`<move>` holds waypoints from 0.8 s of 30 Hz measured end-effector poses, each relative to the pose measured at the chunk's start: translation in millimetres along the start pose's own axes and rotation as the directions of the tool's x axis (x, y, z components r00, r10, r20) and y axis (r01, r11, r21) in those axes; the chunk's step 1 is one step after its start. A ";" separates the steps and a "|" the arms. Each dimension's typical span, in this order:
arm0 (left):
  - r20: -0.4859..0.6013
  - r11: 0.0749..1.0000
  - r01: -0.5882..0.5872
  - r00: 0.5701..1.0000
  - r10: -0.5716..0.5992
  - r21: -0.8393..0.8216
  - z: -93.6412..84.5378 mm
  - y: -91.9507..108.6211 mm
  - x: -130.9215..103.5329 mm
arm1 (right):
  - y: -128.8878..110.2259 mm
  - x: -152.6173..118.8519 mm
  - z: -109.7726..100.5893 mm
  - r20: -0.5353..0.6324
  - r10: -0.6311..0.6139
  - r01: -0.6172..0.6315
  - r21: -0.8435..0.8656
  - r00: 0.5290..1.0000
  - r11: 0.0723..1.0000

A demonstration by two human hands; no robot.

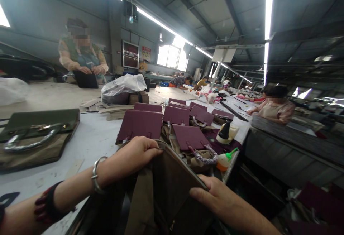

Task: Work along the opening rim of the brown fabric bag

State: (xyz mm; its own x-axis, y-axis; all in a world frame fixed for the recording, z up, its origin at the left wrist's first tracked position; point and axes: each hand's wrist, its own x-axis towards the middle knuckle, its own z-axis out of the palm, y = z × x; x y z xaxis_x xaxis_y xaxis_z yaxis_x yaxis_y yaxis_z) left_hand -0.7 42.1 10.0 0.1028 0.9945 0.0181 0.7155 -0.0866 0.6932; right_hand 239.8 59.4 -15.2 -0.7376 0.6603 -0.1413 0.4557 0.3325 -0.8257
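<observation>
A dark olive-brown handbag (pixel 172 181) is held up in front of me, its lining and a small zip pull showing inside. My left hand (pixel 138 156) pinches the bag's top edge at the far corner, thumb pressed over the rim. Further along the same edge, my right hand (pixel 215 195) grips it between thumb and fingers. Just beyond the bag stand several burgundy handbags (pixel 188 136), some with plastic-wrapped handles. To the left lies a green handbag (pixel 40 138) with a wrapped handle.
A bottle with a green nozzle (pixel 227 159) and a container with a black cone top (pixel 225 133) stand near the table's right edge. Cardboard sheets (pixel 115 111) and a plastic-wrapped bundle (pixel 123 88) lie behind. One person (pixel 83 54) works across the table, another (pixel 276 106) at right.
</observation>
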 end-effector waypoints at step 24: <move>-0.002 0.999 -0.008 1.000 0.008 -0.031 7.7 -14.7 8.3 | 27.5 18.7 5.0 -0.147 -0.021 -0.011 -0.211 0.989 0.977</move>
State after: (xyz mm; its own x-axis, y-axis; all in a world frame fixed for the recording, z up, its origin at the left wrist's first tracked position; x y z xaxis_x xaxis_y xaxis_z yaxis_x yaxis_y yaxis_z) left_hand -5.0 51.2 -5.6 0.1070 0.9940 0.0246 0.6928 -0.0923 0.7152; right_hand 236.0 77.5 -43.3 -0.6658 0.7449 -0.0422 0.5584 0.4600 -0.6903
